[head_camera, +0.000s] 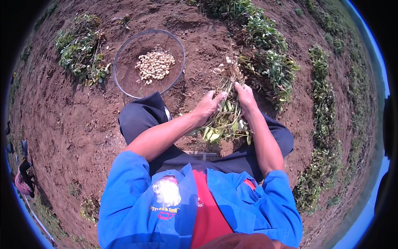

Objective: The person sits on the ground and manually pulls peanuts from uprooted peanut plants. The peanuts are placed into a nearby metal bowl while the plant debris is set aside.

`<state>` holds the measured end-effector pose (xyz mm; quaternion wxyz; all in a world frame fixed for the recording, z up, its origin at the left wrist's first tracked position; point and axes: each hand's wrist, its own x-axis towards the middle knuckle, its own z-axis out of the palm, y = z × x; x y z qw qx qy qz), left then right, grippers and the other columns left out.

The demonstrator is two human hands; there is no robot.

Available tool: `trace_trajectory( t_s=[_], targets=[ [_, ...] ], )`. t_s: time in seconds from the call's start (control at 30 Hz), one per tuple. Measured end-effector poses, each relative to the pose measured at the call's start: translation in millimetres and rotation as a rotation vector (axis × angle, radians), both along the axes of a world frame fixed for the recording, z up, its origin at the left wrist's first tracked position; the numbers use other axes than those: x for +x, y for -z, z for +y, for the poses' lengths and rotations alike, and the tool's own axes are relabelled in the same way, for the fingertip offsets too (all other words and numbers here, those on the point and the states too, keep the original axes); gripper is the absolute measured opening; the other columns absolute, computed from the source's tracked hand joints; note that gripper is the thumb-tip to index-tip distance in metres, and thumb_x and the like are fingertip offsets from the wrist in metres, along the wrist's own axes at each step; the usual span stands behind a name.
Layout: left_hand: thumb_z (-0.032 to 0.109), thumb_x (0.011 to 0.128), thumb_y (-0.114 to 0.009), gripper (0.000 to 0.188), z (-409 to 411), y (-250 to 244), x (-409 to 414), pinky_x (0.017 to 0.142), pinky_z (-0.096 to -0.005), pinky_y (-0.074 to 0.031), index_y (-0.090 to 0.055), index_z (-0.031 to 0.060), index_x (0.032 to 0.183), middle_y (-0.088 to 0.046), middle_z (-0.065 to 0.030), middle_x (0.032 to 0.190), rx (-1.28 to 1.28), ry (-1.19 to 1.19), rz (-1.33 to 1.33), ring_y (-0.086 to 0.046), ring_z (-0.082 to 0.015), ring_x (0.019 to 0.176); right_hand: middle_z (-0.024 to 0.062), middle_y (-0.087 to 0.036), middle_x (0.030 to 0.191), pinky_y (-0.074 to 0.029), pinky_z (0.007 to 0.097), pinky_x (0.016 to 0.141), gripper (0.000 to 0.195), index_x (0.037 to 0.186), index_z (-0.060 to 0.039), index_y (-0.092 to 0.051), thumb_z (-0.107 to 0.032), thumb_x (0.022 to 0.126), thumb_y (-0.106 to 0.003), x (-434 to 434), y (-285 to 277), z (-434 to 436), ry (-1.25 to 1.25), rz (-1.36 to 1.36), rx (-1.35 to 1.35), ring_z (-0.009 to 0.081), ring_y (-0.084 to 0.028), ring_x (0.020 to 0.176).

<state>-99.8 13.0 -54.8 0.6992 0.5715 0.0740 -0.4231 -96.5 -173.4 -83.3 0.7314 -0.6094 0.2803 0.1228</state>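
A bunch of uprooted peanut plants (230,105) is held between my knees, its leaves towards me and its roots pointing away. My left hand (207,105) grips the stems from the left side. On the right side, my right hand (245,95) is closed around the same bunch near the roots. Several pale peanut pods (228,60) hang at the root end, just beyond my fingers. Ahead and to the left stands a round mesh basket (124,84) with a grey rim, holding a heap of picked peanuts (155,65).
A pile of peanut plants (270,53) curves along the right, close to my right knee. Another heap (79,49) lies left of the basket. Farther right runs a row of plants (323,99) on brown soil (77,130). A person (25,179) is at the far left.
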Motion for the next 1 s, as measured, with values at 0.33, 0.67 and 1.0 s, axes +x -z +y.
trace_trajectory(
  t_s=[0.33, 0.67, 1.0],
  targets=[
    [0.022, 0.076, -0.07, 0.083, 1, -10, -2, 0.096, -0.047, -0.045, -0.025, -0.0089, 0.139, -0.055, -0.0316, 0.118, 0.466, 0.207, -0.716, -0.057, -0.0462, 0.106, 0.0083, -0.066, 0.108, -0.054, 0.0329, 0.083, 0.048, 0.121, -0.0026, -0.056, -0.041, 0.093, -0.06, 7, -58, 13, -0.036, -0.137, 0.31, 0.017, -0.066, 0.093],
    [0.005, 0.081, -0.052, 0.042, -12, -11, -13, 0.053, -0.0424, -0.052, -0.043, -0.0096, 0.119, -0.054, -0.0184, 0.091, 0.676, 0.34, -1.412, -0.063, -0.0336, 0.07, 0.0102, -0.066, 0.11, -0.055, 0.0355, 0.086, 0.047, 0.124, -0.0015, -0.054, -0.023, 0.085, -0.069, 8, -65, 11, -0.065, -0.243, 0.256, 0.0207, -0.065, 0.096],
    [0.033, 0.077, -0.071, 0.051, -10, -68, -5, 0.056, -0.0406, -0.05, -0.055, -0.0006, 0.113, -0.057, -0.0131, 0.073, 0.477, 0.343, -1.479, -0.062, -0.0314, 0.065, 0.0071, -0.064, 0.082, -0.055, 0.0317, 0.055, 0.026, 0.111, -0.0022, -0.06, -0.008, 0.086, -0.064, 7, -81, -5, 0.1, -0.267, 0.421, 0.0186, -0.064, 0.063]
  ],
)
